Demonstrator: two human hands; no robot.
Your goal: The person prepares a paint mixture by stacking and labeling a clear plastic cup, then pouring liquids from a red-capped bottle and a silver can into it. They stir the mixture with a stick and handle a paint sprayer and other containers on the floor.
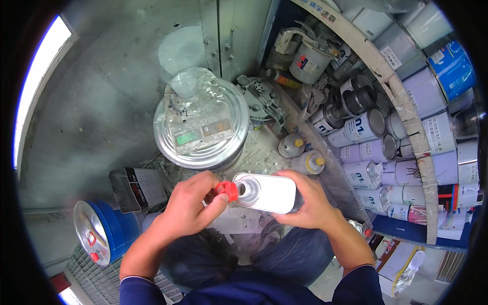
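Note:
A white rectangular metal can with an open spout is in my right hand, whose fingers wrap round its right end. My left hand pinches a red cap just left of the spout. Beyond my hands a digital scale with a lit green display rests on a round metal drum. A translucent cup stands on the scale's round, paint-spattered plate.
Two yellow-capped bottles stand right of the drum. A shelf crowded with paint cans fills the right. Mechanical fittings lie behind. A blue drum and a grey rectangular container are at lower left, beside a metal wall.

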